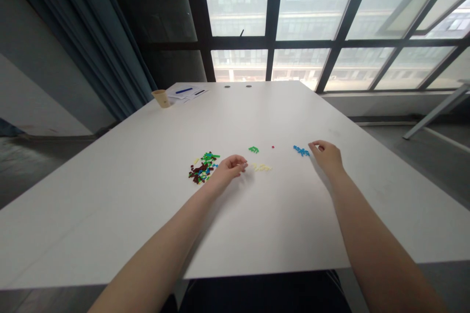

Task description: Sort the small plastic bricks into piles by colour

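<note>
My left hand point(231, 168) is just left of a loose group of pale yellow pieces point(262, 167), its fingers curled and the tips together. Whatever they pinch, if anything, is too small to make out. Beside a cluster of small blue pieces point(301, 150) is my right hand point(328, 156), thumb and forefinger closed at the cluster's right end; I cannot see what is between them. A mixed pile of small bricks point(201, 168), dark red, green, blue and yellow, lies left of my left hand, which partly covers its edge. Farther back are a green group point(253, 149) and one red piece point(272, 146).
The white table point(147, 195) reaches toward the windows. At its far left stand a paper cup point(161, 98) and papers point(196, 94) with a blue pen point(184, 90) on top. Two dark round discs point(227, 86) are at the far edge.
</note>
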Tool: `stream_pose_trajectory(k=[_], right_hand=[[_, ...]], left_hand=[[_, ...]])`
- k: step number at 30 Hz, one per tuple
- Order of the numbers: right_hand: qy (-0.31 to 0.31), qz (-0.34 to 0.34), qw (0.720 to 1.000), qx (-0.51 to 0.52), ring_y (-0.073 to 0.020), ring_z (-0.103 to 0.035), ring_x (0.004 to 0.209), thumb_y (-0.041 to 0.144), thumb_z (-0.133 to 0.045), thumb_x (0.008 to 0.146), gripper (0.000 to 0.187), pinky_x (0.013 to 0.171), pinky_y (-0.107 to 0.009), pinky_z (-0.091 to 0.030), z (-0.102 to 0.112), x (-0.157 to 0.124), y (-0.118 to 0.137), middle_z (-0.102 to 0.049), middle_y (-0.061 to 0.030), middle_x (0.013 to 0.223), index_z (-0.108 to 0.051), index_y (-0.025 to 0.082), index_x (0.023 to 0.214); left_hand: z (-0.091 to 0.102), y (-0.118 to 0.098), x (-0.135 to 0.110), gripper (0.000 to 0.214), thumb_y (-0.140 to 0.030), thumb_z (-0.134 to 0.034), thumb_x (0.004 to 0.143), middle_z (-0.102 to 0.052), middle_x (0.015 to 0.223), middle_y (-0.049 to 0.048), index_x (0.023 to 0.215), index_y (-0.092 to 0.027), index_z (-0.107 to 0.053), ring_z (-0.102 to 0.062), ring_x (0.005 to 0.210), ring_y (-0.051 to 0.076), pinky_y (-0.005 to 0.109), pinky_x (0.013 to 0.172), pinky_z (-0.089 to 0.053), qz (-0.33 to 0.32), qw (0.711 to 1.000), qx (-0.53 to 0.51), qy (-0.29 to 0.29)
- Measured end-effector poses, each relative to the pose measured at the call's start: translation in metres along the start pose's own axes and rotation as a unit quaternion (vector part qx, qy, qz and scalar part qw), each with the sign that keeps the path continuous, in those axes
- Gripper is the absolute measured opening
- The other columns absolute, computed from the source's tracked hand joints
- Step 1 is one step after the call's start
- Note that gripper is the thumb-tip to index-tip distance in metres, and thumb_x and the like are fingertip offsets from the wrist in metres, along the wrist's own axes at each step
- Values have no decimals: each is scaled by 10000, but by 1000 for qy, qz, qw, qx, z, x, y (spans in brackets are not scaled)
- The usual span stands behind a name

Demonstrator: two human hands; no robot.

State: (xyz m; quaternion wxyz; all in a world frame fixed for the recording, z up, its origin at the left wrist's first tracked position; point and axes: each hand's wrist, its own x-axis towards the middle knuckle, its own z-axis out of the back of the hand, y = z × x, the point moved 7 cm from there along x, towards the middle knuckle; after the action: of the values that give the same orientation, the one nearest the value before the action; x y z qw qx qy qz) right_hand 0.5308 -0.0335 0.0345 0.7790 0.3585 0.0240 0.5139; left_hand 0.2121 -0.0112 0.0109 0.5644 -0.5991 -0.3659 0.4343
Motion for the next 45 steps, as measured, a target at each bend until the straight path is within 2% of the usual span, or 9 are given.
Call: stream_pose_trajectory(k=[4,7,12,20,23,27,33,38,45], right_hand=[[177,102,977,59,-94,-319,485,463,-428,761,376,488,-228,-235,-19,-23,42,-308,40,483,-427,174,520],[301,164,938,57,-76,-241,482,448,-435,755,390,475,-222,-195,-40,-48,63,-218,50,507,-280,184,515],[326,190,925,43,-76,-201,492,433,-416,763,382,474,-233,-172,-53,-60,69,-187,50,528,-224,190,540],[320,189,927,39,-80,-207,497,433,-406,764,374,481,-238,-182,-53,-59,70,-200,49,527,-233,190,538],[319,187,928,40,-82,-204,499,436,-411,759,375,479,-237,-180,-52,-60,71,-205,48,524,-233,190,538],[316,182,930,41,-83,-206,503,439,-411,761,374,480,-236,-183,-51,-61,73,-206,48,525,-234,191,542],[311,194,929,55,-82,-215,507,430,-415,767,377,484,-234,-187,-50,-66,80,-208,48,533,-237,190,538],[318,212,922,52,-79,-241,502,410,-429,767,372,483,-231,-189,-55,-74,91,-250,48,521,-274,182,518],[316,229,919,58,-78,-260,500,396,-433,776,373,483,-229,-201,-54,-79,99,-319,43,513,-308,174,504]], left_hand=[[55,-13,7,253,-385,-576,669,-615,784,20,823,-185,-579,-547,642,113,226,581,-407,-61,981,73,-169],[85,-21,7,192,-333,-523,718,-633,791,52,803,-194,-624,-568,693,169,283,620,-425,-97,924,283,-240],[89,-6,11,186,-241,-521,714,-650,937,83,789,-224,-690,-582,856,248,337,694,-433,-20,805,561,-189],[79,-1,10,189,-271,-538,698,-646,987,65,811,-246,-688,-571,914,263,328,700,-447,22,748,645,-156],[79,-3,11,188,-248,-504,716,-648,954,76,797,-224,-672,-575,896,260,331,694,-443,0,760,630,-158],[67,-12,12,192,-245,-460,752,-657,857,58,839,-200,-625,-589,812,199,299,710,-443,-68,835,528,-142],[19,-33,-5,185,-314,-463,788,-641,855,35,851,-192,-587,-580,779,146,247,672,-455,-167,921,347,-55],[-17,-41,-23,185,-330,-497,790,-640,867,45,839,-187,-605,-578,776,138,238,673,-462,-189,947,259,15],[-28,-36,-27,214,-358,-540,770,-656,859,45,862,-190,-636,-585,752,141,241,663,-461,-168,959,224,39]])
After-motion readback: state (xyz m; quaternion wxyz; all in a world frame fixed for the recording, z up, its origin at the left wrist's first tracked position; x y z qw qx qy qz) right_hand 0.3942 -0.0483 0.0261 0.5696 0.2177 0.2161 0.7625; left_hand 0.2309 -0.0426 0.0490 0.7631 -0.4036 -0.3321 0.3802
